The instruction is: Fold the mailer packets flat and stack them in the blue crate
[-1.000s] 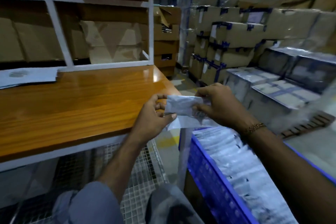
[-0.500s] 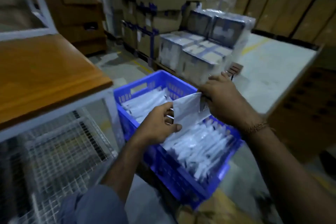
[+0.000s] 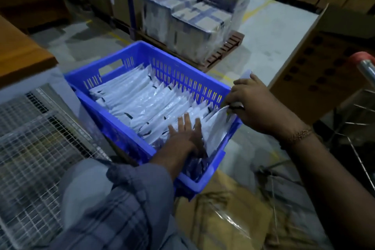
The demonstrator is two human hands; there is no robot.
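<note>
A blue crate (image 3: 182, 61) stands on the floor, filled with several white folded mailer packets (image 3: 142, 99) standing on edge in a row. My left hand (image 3: 185, 134) reaches into the crate's near end, its straight fingers pressing the row of packets back. My right hand (image 3: 257, 105) is at the crate's right corner and pinches the top edge of a white packet (image 3: 215, 130), which stands in the gap at the near end of the row. The packet's lower part is hidden behind my left hand.
A wooden table top (image 3: 22, 55) on a wire-mesh frame (image 3: 38, 138) is at the left. Wrapped cartons on a pallet (image 3: 194, 18) stand behind the crate. A cardboard box (image 3: 324, 67) and a metal trolley (image 3: 363, 95) are at the right; crumpled cardboard (image 3: 223, 217) lies on the floor.
My view swung from the table down to the crate. Both hands carried the folded packet down into the crate's near end; my left hand let go of it and now presses the row.
</note>
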